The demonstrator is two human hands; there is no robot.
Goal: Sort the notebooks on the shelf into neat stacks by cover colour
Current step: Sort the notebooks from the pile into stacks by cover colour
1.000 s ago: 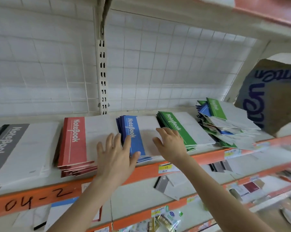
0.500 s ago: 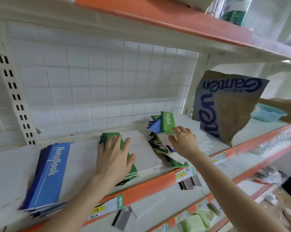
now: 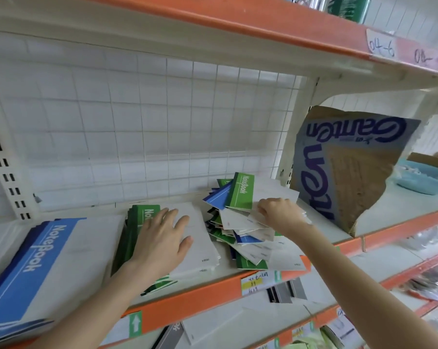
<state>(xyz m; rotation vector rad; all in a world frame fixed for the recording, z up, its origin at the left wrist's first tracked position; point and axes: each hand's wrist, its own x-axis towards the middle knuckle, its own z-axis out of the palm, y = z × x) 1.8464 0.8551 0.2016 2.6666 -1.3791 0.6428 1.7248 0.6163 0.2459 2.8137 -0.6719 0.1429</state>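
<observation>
The mixed pile point(image 3: 240, 238) of green, blue and white-faced notebooks sprawls fanned and askew at the right of the shelf point(image 3: 200, 295); its top green notebook point(image 3: 240, 191) has its coloured band at 10 o'clock from the right grip point(image 3: 279, 212), white face running toward 3 o'clock; that grip is the nearer, fingers curled, pinching white cover edges, though of which book I cannot tell; its forearm reaches in from 5 o'clock; the green stack point(image 3: 200, 238) lies just beside at 9 o'clock, the left grip point(image 3: 162, 238) spread flat on it; the blue stack point(image 3: 36, 260) sits beyond, at 8 o'clock.
</observation>
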